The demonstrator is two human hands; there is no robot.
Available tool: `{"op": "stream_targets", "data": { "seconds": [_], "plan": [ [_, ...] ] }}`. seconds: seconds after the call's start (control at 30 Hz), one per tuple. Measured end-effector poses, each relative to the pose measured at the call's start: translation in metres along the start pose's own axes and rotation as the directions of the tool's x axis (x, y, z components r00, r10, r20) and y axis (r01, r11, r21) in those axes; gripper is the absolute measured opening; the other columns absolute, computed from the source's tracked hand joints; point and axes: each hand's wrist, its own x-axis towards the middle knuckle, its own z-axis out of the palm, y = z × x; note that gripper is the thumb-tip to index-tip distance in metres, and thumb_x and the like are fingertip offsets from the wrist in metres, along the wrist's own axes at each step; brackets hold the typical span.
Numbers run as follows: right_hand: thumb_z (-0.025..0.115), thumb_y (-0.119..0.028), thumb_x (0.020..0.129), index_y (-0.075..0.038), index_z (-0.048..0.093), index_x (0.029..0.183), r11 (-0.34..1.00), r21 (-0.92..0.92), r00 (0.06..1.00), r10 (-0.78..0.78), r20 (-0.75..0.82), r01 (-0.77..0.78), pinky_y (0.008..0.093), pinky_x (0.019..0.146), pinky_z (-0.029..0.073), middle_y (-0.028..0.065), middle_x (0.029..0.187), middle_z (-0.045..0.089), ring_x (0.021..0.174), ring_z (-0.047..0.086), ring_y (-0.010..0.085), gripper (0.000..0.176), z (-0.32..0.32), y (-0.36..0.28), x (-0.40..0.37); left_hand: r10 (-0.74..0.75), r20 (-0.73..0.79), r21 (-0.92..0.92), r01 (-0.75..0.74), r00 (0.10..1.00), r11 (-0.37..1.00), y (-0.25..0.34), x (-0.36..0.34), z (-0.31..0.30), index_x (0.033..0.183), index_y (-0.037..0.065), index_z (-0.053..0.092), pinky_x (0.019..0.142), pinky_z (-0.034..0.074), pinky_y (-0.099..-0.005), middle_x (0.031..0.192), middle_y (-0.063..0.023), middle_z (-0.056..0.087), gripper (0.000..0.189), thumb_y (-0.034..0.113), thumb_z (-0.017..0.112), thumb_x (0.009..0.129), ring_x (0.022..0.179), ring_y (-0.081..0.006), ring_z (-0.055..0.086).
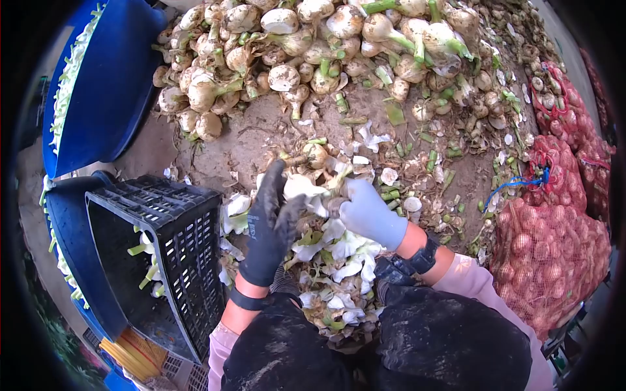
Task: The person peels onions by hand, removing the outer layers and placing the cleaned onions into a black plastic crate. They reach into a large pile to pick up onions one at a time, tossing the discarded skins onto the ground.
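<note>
Onion (305, 189) gripped by left hand (269, 225) and right hand (370, 214) — peelings (342, 260) below

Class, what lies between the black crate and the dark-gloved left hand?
White onion peelings lie between the crate and the left hand, in the head view.

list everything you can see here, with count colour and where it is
onion pile: many, white with green stalks, on the ground at the top
peelings: one heap, white and green, on the ground by the knees
crate: one, black, lower left, a few green stalks inside
tubs: two, blue, left side
mesh sacks: several, red, full of onions, right edge
string: one, blue, beside the sacks
held onion: one, white, between both hands
left hand: one, dark glove, on the held onion
right hand: one, pale grey glove, on the held onion
</note>
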Motion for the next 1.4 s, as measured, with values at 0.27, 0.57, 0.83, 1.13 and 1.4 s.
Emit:
{"op": "stream_targets", "data": {
  "seconds": [0.27, 0.57, 0.83, 1.13, 1.4],
  "plan": [
    [0.058, -0.011, 0.079, 0.004, 0.057, 0.111, 0.879, -0.385, 0.952, -0.306, 0.0, 0.282, 0.0396, 0.08, 0.049, 0.0189, 0.095, 0.065, 0.088, 0.062, 0.0369, 0.035, -0.007, -0.014, -0.015, -0.085, 0.212, 0.057, 0.075, 0.974, 0.996, 0.009, 0.009, -0.003, 0.126, 0.0, 0.05, 0.099, 0.041, -0.0295, 0.126, -0.0091, 0.054, 0.061, 0.005, 0.076, 0.071, 0.115, -0.0171, 0.051],
    [0.063, -0.003, 0.078, 0.007, 0.056, 0.109, 0.94, 0.277, 0.969, -0.232, 0.083, 0.201, 0.0333, 0.084, 0.048, 0.0167, 0.1, 0.063, 0.096, 0.061, 0.0286, 0.033, -0.037, -0.011, 0.006, -0.038, 0.326, 0.142, -0.009, 0.945, 0.99, 0.002, 0.012, -0.005, 0.131, 0.001, 0.044, 0.102, 0.038, -0.0319, 0.127, -0.0084, 0.051, 0.075, 0.008, 0.08, 0.065, 0.117, -0.0182, 0.049],
    [0.049, 0.001, 0.085, 0.007, 0.057, 0.107, 0.92, 0.328, 0.976, -0.187, -0.113, 0.215, 0.0268, 0.072, 0.052, 0.009, 0.09, 0.062, 0.078, 0.063, 0.0174, 0.024, -0.045, -0.03, -0.013, -0.212, 0.022, -0.466, 0.198, 0.977, 0.862, -0.002, 0.007, -0.011, 0.121, -0.002, 0.054, 0.087, 0.053, -0.034, 0.126, -0.0117, 0.055, 0.039, 0.027, 0.052, 0.095, 0.102, -0.0226, 0.062],
    [0.062, -0.016, 0.078, -0.008, 0.066, 0.105, 0.818, -0.381, 0.896, -0.439, 0.073, 0.432, 0.0394, 0.079, 0.051, 0.0177, 0.093, 0.066, 0.085, 0.065, 0.0332, 0.029, -0.027, -0.019, -0.014, -0.092, -0.01, -0.296, 0.085, 0.996, 0.951, 0.013, 0.006, -0.015, 0.116, 0.002, 0.052, 0.086, 0.051, -0.0295, 0.123, -0.0141, 0.054, 0.032, 0.013, 0.063, 0.088, 0.106, -0.0222, 0.059],
    [0.056, -0.011, 0.073, -0.005, 0.064, 0.1, 0.725, -0.592, 0.919, -0.389, 0.071, 0.353, 0.0438, 0.071, 0.051, 0.0195, 0.08, 0.065, 0.08, 0.064, 0.0369, 0.029, -0.016, -0.043, -0.001, 0.074, 0.183, -0.027, -0.07, 0.98, 0.997, 0.014, 0.006, -0.012, 0.101, 0.004, 0.055, 0.093, 0.043, -0.0331, 0.114, -0.0126, 0.055, 0.024, 0.004, 0.063, 0.078, 0.108, -0.0191, 0.052]
  ]
}}
